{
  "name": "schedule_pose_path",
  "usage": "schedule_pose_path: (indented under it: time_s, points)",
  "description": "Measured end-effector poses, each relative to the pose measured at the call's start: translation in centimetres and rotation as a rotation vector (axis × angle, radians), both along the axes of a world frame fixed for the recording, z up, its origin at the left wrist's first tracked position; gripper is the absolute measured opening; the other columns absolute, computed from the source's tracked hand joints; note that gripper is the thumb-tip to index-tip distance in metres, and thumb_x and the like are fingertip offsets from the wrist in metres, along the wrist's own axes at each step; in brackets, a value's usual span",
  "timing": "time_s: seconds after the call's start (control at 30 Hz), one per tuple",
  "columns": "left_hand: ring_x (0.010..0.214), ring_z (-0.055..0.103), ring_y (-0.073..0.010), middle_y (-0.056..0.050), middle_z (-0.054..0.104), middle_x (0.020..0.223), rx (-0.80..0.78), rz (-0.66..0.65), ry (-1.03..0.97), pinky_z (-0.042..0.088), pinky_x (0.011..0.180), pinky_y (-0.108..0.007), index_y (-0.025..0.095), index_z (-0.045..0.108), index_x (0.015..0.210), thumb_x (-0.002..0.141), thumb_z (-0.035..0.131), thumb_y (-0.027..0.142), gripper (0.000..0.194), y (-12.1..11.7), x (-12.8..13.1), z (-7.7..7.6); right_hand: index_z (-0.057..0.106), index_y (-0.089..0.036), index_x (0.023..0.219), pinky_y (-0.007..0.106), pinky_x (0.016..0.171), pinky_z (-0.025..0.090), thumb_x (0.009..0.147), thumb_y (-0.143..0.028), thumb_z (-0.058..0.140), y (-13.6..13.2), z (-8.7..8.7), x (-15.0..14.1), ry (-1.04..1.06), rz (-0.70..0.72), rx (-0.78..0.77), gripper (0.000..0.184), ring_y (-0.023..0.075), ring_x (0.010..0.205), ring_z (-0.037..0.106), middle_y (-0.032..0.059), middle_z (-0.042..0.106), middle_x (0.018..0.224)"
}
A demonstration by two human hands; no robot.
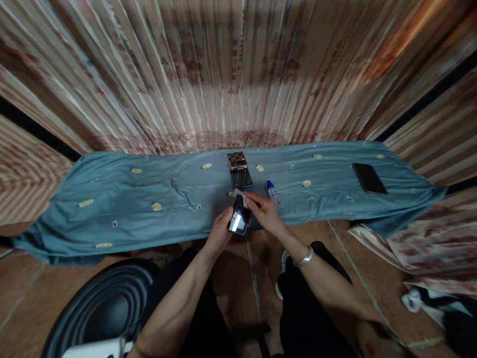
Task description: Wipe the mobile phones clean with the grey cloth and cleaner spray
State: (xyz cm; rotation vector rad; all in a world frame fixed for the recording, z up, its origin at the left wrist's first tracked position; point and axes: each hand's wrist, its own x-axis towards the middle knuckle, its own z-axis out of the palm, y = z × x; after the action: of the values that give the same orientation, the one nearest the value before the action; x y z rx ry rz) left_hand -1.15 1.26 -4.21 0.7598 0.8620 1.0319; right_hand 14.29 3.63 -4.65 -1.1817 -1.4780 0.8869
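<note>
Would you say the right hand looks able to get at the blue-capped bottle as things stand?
Probably yes: the blue-capped bottle lies close beside the right hand with nothing seen on top, though that hand's fingers are busy with a pale wipe.

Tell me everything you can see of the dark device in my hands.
The dark device is small and black, with squared edges and a glossy face that looks like glass or shiny plastic. A pale, bright patch shows on it; whether that is a reflection or a lit screen, I cannot tell. It is held tilted near the front edge of the blue-green cloth. The left hand grips its side, while the right hand holds a pale wipe at its upper end.
</note>
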Motion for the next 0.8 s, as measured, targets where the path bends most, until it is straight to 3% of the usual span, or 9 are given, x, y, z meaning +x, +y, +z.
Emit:
schedule_pose_path:
  time_s: [0.1,0.23,0.4,0.5,0.6,0.7,0.8]
  points:
    - [0.085,0.073,-0.0271,-0.013,0.076,0.090,-0.101,-0.030,-0.100,0.058,0.072,-0.036,0.011,0.071,0.100,0.081,0.067,0.050,0.044,0.0,0.1,0.4,0.077,-0.024,0.108,0.037,0.082,0.058,0.086,-0.048,0.059,0.4,-0.3,0.1,0.069,-0.026,-0.031,0.037,0.0213,0.086,0.071,0.0023,0.078,0.097]
    - [0.076,0.073,-0.0232,-0.016,0.076,0.086,-0.236,-0.022,-0.181,0.057,0.065,-0.032,0.007,0.068,0.107,0.097,0.046,0.039,0.040,0.4,0.2,0.9,0.077,-0.024,0.105,0.037,0.084,0.056,0.081,-0.053,0.065,0.7,-0.7,-0.2,0.241,-0.075,-0.102,0.039,0.0209,0.088,0.070,0.0020,0.078,0.096]
    - [0.064,0.071,-0.0198,-0.014,0.075,0.085,-0.326,0.067,-0.266,0.055,0.060,-0.030,0.009,0.063,0.116,0.102,0.031,0.040,0.047,0.8,0.3,1.6,0.072,-0.023,0.117,0.042,0.098,0.053,0.084,-0.055,0.061,0.4,-0.7,-0.8,0.309,-0.051,-0.115,0.048,0.0242,0.106,0.068,0.0052,0.075,0.113]
    - [0.067,0.071,-0.0198,-0.011,0.075,0.082,-0.348,0.116,-0.284,0.057,0.066,-0.032,0.010,0.064,0.111,0.101,0.033,0.041,0.045,0.9,0.5,1.6,0.063,-0.022,0.132,0.043,0.110,0.044,0.089,-0.053,0.056,-0.2,-0.6,-1.0,0.143,-0.021,-0.042,0.053,0.0252,0.123,0.060,0.0051,0.068,0.129]
    - [0.082,0.072,-0.0209,-0.010,0.075,0.088,-0.348,0.155,-0.314,0.056,0.082,-0.036,0.011,0.067,0.108,0.101,0.036,0.036,0.040,0.9,0.9,1.1,0.050,-0.024,0.144,0.044,0.113,0.041,0.093,-0.051,0.050,-0.8,-0.8,-1.3,0.015,-0.009,-0.046,0.058,0.0246,0.131,0.055,0.0040,0.060,0.141]
    - [0.099,0.070,-0.0210,-0.010,0.075,0.097,-0.309,0.220,-0.356,0.051,0.095,-0.034,0.012,0.069,0.107,0.100,0.041,0.033,0.036,1.1,1.2,0.6,0.043,-0.026,0.148,0.046,0.117,0.037,0.095,-0.049,0.048,-1.3,-1.3,-1.6,-0.033,-0.009,-0.037,0.058,0.0239,0.139,0.046,0.0024,0.049,0.150]
    - [0.099,0.069,-0.0189,-0.007,0.076,0.093,-0.294,0.285,-0.366,0.048,0.097,-0.031,0.012,0.071,0.102,0.099,0.043,0.033,0.034,1.5,1.3,0.1,0.043,-0.025,0.149,0.047,0.118,0.035,0.096,-0.049,0.047,-1.8,-1.8,-2.1,-0.067,0.008,-0.049,0.058,0.0252,0.142,0.043,0.0047,0.047,0.152]
